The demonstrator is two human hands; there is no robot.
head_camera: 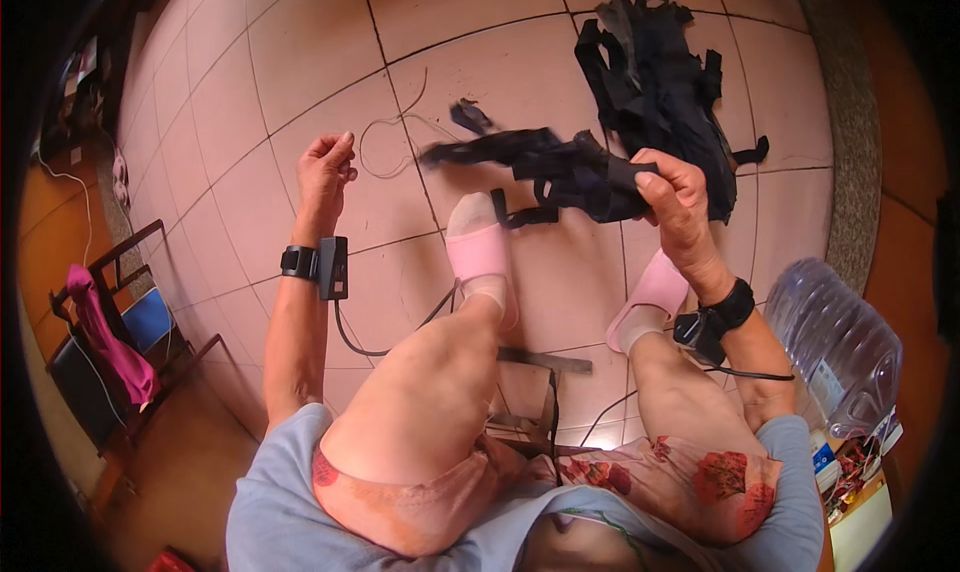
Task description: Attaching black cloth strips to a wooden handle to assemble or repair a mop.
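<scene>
My right hand (679,197) pinches a bunch of black fabric strips (559,163) between thumb and fingers. The strips stretch to the left above the tiled floor, and their far end is blurred. To the left, my left hand (327,168) is raised with its fingers curled in and its thumb on top; nothing shows in it. Beyond my right hand, a heap of black fabric pieces (660,84) with loose strap-like ends lies on the floor. A small dark scrap (472,116) appears near the far end of the bunch.
A thin loose cord (362,148) curls on the tiles (315,69). My feet wear pink slippers (478,253). At right lies a large clear plastic bottle (840,347). A chair (82,392) at left carries a magenta cloth (112,339). Cables run from both wrist devices (333,268).
</scene>
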